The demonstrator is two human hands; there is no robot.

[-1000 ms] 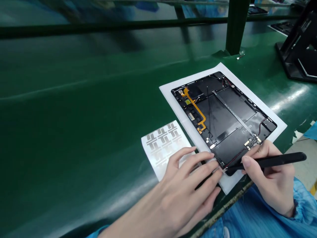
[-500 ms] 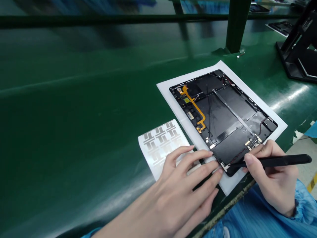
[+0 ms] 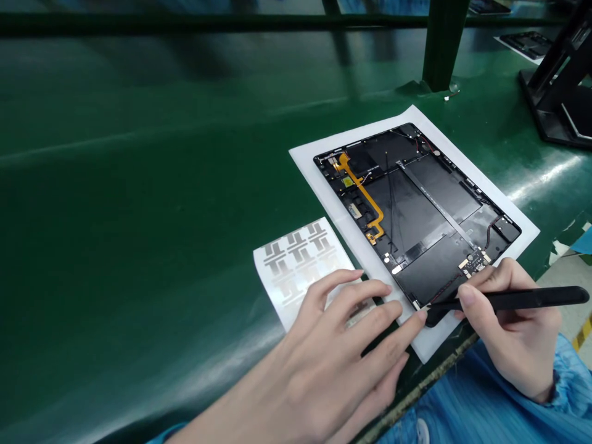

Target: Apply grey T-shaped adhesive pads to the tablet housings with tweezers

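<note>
An opened tablet housing (image 3: 416, 216), with an orange flex cable and a small circuit board inside, lies on a white sheet (image 3: 305, 151). Black tweezers (image 3: 531, 298) are pinched in my right hand (image 3: 513, 333), their tips at the housing's near corner. At that same corner sits a small silvery piece (image 3: 417, 306), partly hidden by a fingertip. My left hand (image 3: 342, 351) is spread flat with fingers apart, one fingertip touching the corner near the tweezer tips. Under its other fingers lies a white sticker sheet (image 3: 296, 265) with rows of grey T-shaped pieces.
A green post (image 3: 446, 46) rises from the green bench mat (image 3: 161, 216) behind the housing. To the right stands a black stand (image 3: 555, 92), with another open housing (image 3: 527, 44) beyond it. The bench edge (image 3: 425, 388) runs close below my hands.
One left fingertip has moved right onto the small silvery piece at the housing's corner. The tweezers stay at the corner, and the whole view has shifted slightly.
</note>
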